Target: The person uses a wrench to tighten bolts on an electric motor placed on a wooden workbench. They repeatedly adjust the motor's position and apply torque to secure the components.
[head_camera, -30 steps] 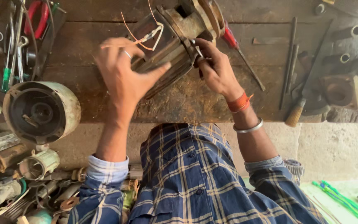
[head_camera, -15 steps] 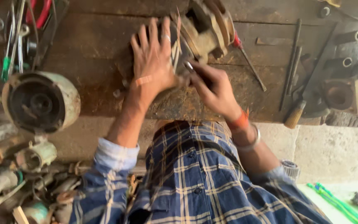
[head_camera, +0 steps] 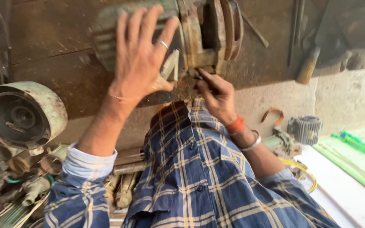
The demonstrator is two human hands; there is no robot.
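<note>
Rusty metal motor housing [head_camera: 203, 38] sits on the dark wooden tabletop [head_camera: 55, 38], top edge cut off by the frame, ribbed body on its left side mostly hidden behind the left hand [head_camera: 142, 55]. Left hand: fingers spread wide, palm flat against the ribbed casing, grip open, silver ring on one finger. Pale wire ends [head_camera: 170, 65] poke out beside the thumb; where they come from is hidden. Right hand [head_camera: 216, 95] is closed, grip narrow, pinched on a small dark tool [head_camera: 199, 77] at the housing's lower edge; tool tip and type too blurred to tell. Orange thread and a metal bangle on the right wrist. Housing end shows round flanged discs, corroded, brown-green.

Round end cap [head_camera: 22, 114], pale chipped paint, hollow with a dark centre, lies at the tabletop's left edge, well apart from the hands. Below it a heap of pipe fittings and scrap parts [head_camera: 17, 169], dull metal, jumbled, single pieces hard to separate. Wooden-handled tool [head_camera: 309, 67] lies on the tabletop at right, its blade blurred and cut off. Small finned grey cylinder [head_camera: 305, 128] on the floor at right. Green rods [head_camera: 355, 147] in the right corner, partly cut off. Blue checked shirt fills the lower middle, blocking whatever lies beneath.
</note>
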